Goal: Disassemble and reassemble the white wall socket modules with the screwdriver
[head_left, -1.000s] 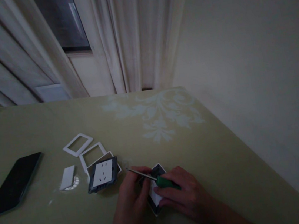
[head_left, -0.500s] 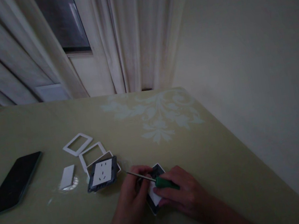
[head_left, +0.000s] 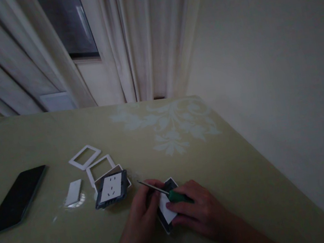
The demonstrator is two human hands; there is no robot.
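Note:
A dark switch module with a white face (head_left: 168, 210) lies on the green tablecloth near the front edge, gripped between both hands. My left hand (head_left: 144, 213) is closed on its left side. My right hand (head_left: 200, 210) presses on its right side and also holds a green-handled screwdriver (head_left: 177, 195), whose thin metal shaft points up-left over my left fingers. A second module, a white socket face in a dark body (head_left: 111, 189), lies just left of my hands.
Two white frames (head_left: 85, 156) (head_left: 100, 167) and a small white cover piece (head_left: 73, 192) lie left of the socket. A black phone (head_left: 15, 200) rests at the far left. The table's right edge (head_left: 253, 144) runs along a pale wall; curtains hang behind.
The white face of the held module shows a little more between my hands. The screwdriver shaft has shifted slightly. The other parts have not moved.

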